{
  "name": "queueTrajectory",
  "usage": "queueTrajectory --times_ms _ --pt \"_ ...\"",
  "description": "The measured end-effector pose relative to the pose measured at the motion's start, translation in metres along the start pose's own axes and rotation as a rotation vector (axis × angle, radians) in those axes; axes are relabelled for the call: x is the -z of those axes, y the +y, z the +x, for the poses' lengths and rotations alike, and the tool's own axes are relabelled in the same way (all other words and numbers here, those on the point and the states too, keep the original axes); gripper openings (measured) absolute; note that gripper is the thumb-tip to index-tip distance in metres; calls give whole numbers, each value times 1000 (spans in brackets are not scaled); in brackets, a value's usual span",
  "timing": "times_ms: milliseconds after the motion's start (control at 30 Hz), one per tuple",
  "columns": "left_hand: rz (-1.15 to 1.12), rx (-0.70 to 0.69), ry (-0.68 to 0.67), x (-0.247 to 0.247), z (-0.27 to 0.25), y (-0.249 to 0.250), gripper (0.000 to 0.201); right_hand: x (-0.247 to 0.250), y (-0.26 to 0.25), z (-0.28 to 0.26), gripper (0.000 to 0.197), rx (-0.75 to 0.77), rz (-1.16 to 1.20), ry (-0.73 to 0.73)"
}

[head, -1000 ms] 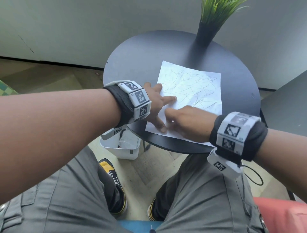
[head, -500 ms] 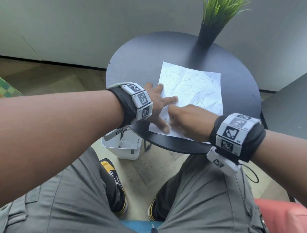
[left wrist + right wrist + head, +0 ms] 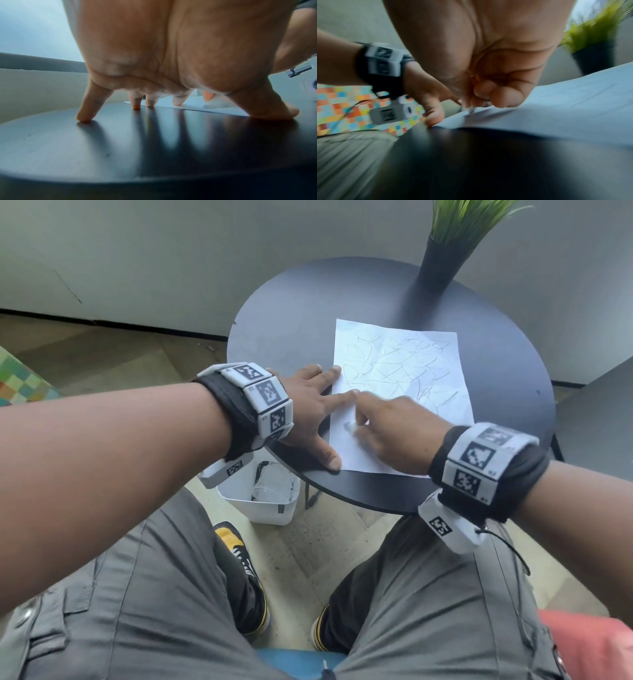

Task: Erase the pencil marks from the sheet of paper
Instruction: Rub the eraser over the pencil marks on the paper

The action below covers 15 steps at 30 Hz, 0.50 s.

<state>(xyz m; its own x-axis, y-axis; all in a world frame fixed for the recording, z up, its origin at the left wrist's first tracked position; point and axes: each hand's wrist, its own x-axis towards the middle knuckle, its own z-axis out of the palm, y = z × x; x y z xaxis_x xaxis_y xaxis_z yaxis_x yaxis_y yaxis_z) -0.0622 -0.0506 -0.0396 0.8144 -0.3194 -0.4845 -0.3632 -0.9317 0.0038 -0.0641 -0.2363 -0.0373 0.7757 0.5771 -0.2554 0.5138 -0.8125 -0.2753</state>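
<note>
A white sheet of paper (image 3: 400, 371) covered in pencil scribbles lies on a round dark table (image 3: 284, 344). My left hand (image 3: 320, 419) is spread flat, fingers straight: fingertips (image 3: 177, 102) press the sheet's left edge (image 3: 188, 107), thumb by its near-left corner. My right hand (image 3: 363, 422) has curled fingers pinching a small white eraser (image 3: 349, 426) against the near-left part of the paper (image 3: 556, 108). The eraser (image 3: 216, 105) also shows in the left wrist view, and its tip (image 3: 471, 109) touches the sheet in the blurred right wrist view.
A green plant in a black vase (image 3: 442, 265) stands at the table's far edge, beyond the sheet. A white bin (image 3: 260, 501) sits on the floor under the table's near-left rim. Grey furniture (image 3: 599, 422) stands at right, a chequered mat (image 3: 20, 385) at left.
My right hand with the eraser has slid away from me along the sheet, up to the left index finger. The left hand keeps its place on the paper's edge.
</note>
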Motion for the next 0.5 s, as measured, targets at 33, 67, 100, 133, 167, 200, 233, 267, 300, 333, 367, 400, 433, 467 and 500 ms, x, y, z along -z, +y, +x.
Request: queueTrajectory --times_ms 33,67,100,133,167,200,233,267,300,333,367,400,433,467,500 --pt "6 1 -6 1 -1 2 123 -6 -7 -3 18 84 -23 -36" --pt "17 -1 -7 1 -3 3 123 -10 -12 -6 17 155 -32 -84" --pt "26 -3 -8 2 -5 5 122 -10 -13 -8 16 193 -33 -118" --pt "28 -3 -8 2 -6 5 122 -7 -11 -6 16 189 -37 -123" --pt "28 -1 -8 3 -6 6 123 -2 -6 -2 15 151 -43 -104" --pt "29 2 -6 4 -5 5 124 3 -1 2 15 87 -38 -61" --pt "33 5 -6 4 -4 5 125 5 3 5 16 16 -29 -16" --pt "39 6 -10 5 -4 5 125 5 4 5 18 -23 -33 18" --pt "44 6 -11 5 -4 6 126 3 1 4 20 0 -55 23" --pt "47 4 -9 4 -4 6 125 -2 -2 1 19 64 -84 -9" --pt "52 1 -7 4 -5 6 125 -7 -8 -3 17 139 -99 -67" --pt "59 -4 -5 4 -6 7 124 -9 -11 -6 18 179 -94 -118" --pt "66 -10 -2 5 -6 7 123 -6 -9 -7 19 165 -80 -133" --pt "70 -16 -1 5 -5 7 123 -1 -3 -5 22 108 -63 -111" --pt "73 -19 -1 5 -3 6 125 5 6 -1 24 24 -41 -73"
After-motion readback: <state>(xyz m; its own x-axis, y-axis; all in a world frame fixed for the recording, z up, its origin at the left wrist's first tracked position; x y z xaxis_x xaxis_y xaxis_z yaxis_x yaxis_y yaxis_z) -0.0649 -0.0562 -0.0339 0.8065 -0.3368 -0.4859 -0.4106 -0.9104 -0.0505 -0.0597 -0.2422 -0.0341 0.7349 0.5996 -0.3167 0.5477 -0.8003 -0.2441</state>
